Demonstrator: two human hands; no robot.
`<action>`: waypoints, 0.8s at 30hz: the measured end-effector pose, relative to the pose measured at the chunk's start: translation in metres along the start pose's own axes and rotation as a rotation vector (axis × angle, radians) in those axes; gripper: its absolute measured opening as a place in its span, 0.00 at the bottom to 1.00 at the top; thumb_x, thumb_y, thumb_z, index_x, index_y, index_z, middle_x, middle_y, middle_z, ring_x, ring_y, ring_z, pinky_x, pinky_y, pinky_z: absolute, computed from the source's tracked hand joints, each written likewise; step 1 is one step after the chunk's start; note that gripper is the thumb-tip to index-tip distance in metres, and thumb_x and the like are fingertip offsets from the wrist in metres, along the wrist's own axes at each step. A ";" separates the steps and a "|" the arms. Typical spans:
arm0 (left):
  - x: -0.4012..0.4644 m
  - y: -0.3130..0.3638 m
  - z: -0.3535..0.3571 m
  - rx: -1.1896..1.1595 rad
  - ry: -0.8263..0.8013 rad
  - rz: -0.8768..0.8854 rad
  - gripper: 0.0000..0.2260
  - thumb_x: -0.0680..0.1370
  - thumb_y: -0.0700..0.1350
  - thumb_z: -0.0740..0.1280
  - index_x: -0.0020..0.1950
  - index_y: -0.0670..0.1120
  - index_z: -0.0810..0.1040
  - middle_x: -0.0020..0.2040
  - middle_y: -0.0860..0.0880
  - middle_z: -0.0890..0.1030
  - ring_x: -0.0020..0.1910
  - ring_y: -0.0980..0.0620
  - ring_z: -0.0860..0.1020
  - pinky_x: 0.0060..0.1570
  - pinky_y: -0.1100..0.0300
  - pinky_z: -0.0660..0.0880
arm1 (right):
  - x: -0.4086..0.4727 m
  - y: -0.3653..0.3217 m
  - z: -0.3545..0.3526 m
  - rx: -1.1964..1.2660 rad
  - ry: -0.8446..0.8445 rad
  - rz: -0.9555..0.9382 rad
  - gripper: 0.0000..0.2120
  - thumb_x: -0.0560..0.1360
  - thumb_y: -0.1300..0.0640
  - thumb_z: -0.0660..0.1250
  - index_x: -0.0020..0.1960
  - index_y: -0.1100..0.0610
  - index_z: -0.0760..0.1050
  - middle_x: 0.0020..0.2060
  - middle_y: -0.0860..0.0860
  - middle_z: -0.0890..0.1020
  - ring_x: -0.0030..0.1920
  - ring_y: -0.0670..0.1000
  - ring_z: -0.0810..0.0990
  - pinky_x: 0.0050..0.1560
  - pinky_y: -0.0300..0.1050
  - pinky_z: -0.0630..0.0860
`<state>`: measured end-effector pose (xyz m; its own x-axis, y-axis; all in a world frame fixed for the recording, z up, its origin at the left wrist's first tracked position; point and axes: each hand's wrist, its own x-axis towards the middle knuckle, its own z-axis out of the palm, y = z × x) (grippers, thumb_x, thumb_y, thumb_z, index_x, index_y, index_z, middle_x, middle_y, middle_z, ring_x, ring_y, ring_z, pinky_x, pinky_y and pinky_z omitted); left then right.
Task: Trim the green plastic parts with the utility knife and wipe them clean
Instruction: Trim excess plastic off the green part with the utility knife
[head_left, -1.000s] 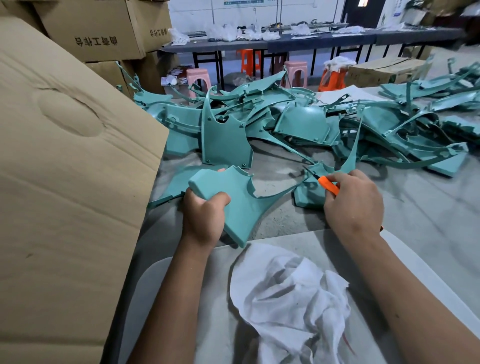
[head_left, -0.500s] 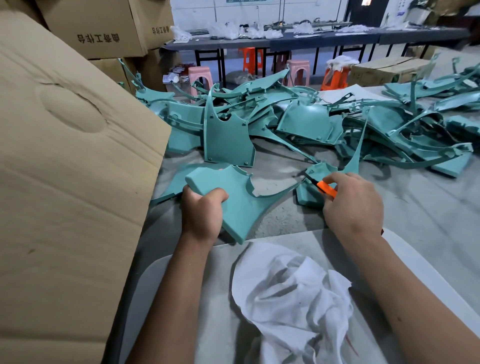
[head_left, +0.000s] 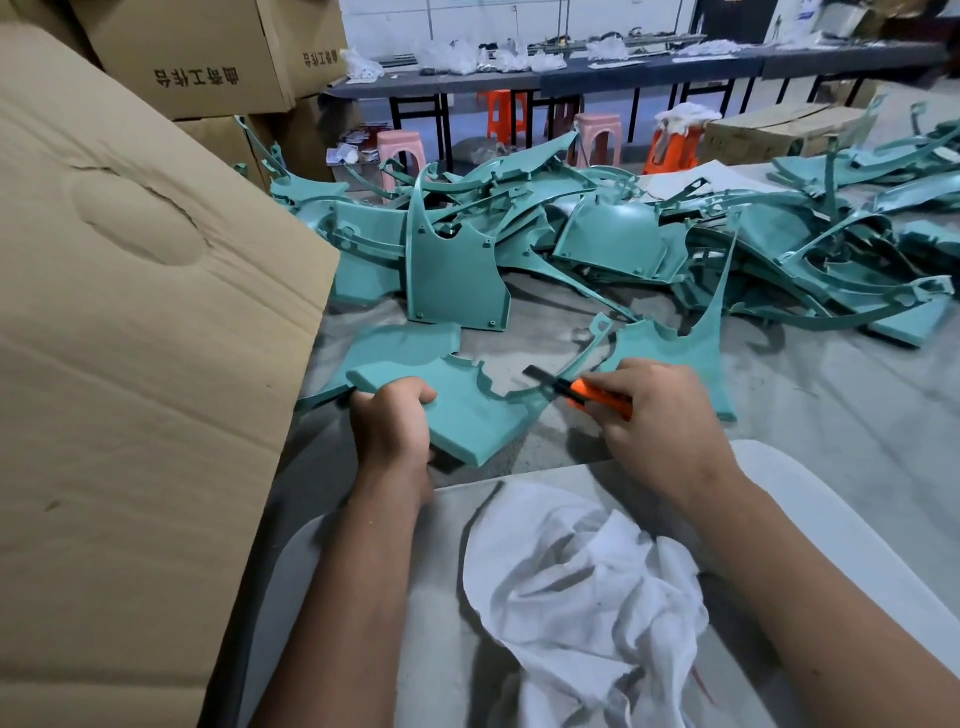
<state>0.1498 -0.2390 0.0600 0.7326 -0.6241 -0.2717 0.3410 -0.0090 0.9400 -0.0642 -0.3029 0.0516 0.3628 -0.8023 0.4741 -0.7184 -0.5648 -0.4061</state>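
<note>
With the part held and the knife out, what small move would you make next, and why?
Probably draw the utility knife along the curved edge of the green part. The left hand grips that part steady, the right hand holds the blade just at its rim, and the white cloth lies unused.

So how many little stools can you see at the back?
4: a pink stool at left, an orange stool, a pink stool in the middle, and an orange stool under white cloth. More may be hidden.
</note>
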 end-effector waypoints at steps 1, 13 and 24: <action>0.000 0.001 0.000 -0.005 0.003 -0.003 0.15 0.69 0.35 0.67 0.56 0.37 0.77 0.46 0.39 0.83 0.38 0.41 0.82 0.24 0.62 0.72 | 0.001 0.003 0.000 -0.018 0.058 0.050 0.08 0.78 0.58 0.72 0.55 0.53 0.87 0.36 0.46 0.77 0.36 0.49 0.74 0.35 0.41 0.66; 0.000 -0.002 0.000 -0.162 0.066 -0.096 0.21 0.69 0.34 0.65 0.62 0.35 0.75 0.46 0.40 0.82 0.35 0.43 0.81 0.19 0.64 0.69 | -0.008 -0.027 0.009 -0.024 -0.045 -0.088 0.08 0.77 0.55 0.73 0.55 0.49 0.86 0.37 0.46 0.78 0.39 0.53 0.77 0.36 0.49 0.74; 0.000 0.000 0.000 -0.139 0.083 -0.071 0.21 0.70 0.33 0.65 0.63 0.33 0.74 0.45 0.40 0.81 0.34 0.44 0.80 0.19 0.67 0.67 | -0.009 -0.022 0.009 -0.022 -0.048 -0.063 0.08 0.78 0.54 0.71 0.54 0.48 0.86 0.38 0.45 0.77 0.37 0.51 0.74 0.32 0.45 0.69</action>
<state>0.1499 -0.2387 0.0597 0.7479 -0.5591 -0.3580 0.4675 0.0607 0.8819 -0.0462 -0.2852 0.0492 0.4356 -0.7738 0.4598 -0.7060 -0.6106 -0.3588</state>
